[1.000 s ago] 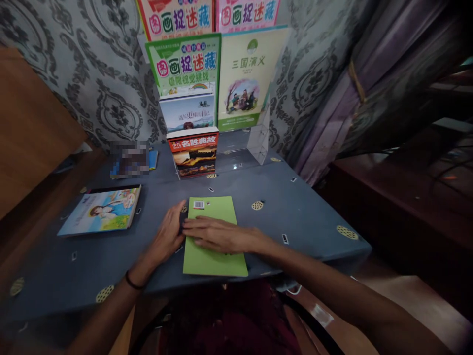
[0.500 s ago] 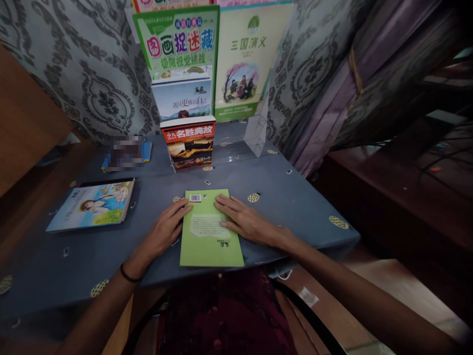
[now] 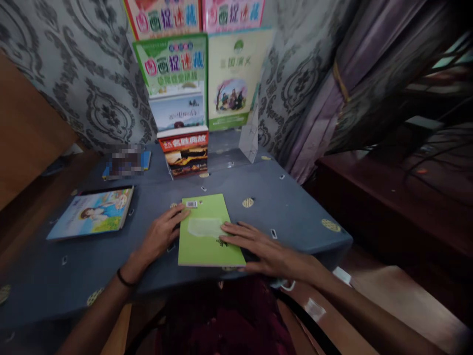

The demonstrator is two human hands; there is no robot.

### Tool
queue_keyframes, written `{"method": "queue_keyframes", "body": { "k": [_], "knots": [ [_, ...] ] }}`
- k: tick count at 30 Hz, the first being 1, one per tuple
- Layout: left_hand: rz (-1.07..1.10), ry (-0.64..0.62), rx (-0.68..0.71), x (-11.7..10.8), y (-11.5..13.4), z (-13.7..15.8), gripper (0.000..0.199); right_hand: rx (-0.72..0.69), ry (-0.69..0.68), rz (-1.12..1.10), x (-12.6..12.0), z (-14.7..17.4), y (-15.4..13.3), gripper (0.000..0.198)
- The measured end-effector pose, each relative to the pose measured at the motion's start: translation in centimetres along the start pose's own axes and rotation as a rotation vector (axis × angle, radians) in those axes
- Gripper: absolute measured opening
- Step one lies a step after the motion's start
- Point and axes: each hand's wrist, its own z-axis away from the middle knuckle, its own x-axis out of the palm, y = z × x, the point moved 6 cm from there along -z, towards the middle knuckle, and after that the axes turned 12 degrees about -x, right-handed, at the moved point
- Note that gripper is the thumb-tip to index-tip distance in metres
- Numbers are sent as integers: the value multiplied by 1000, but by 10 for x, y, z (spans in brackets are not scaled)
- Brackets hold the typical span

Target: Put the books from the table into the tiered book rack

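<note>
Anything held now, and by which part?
Nothing looks held. Left hand touches the upper-left edge of the green rectangular paper book; right hand rests on its right side.

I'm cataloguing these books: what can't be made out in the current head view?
In the head view:
Green book: underside hidden, facing the table; any pale panel text blurred.
Its right edge: partly covered by the right hand.
Pink book: top cut off by picture edge.
Blue-edged item: mostly pixelated.
</note>
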Motion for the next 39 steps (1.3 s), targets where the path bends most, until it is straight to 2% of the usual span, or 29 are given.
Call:
{"method": "queue_keyframes", "body": {
  "k": [4, 6, 9, 13, 18, 22, 25, 30, 34, 39],
  "knots": [
    [76, 42, -8, -9, 20, -14, 32, -40, 248, 69, -15, -5, 8, 57],
    [153, 42, -21, -15, 34, -24, 29, -52, 356, 80, -32, -13, 12, 50],
    [227, 82, -80, -24, 52, -38, 22, 10, 493, 90, -64, -27, 13, 36],
    [244, 201, -215, -24, 56, -45, 35, 80, 628, 82, -94, -44, 11, 29],
    [275, 211, -262, -13, 49, -45, 40, 114, 620, 67, -84, -44, 21, 27],
    [230, 155, -260, -12, 48, -48, 45, 137, 560, 48, -71, -39, 33, 26],
    [149, 136, -253, -16, 50, -54, 47, 124, 513, 5, -71, -42, 41, 27],
    [46, 214, -184, -29, 62, -70, 43, 70, 511, -16, -87, -54, 57, 29],
    [2, 203, -144, -34, 74, -88, 37, 28, 565, -20, -105, -62, 69, 30],
    [22, 247, -140, -38, 93, -119, 33, -16, 655, 8, -139, -63, 85, 32]
  ]
}}
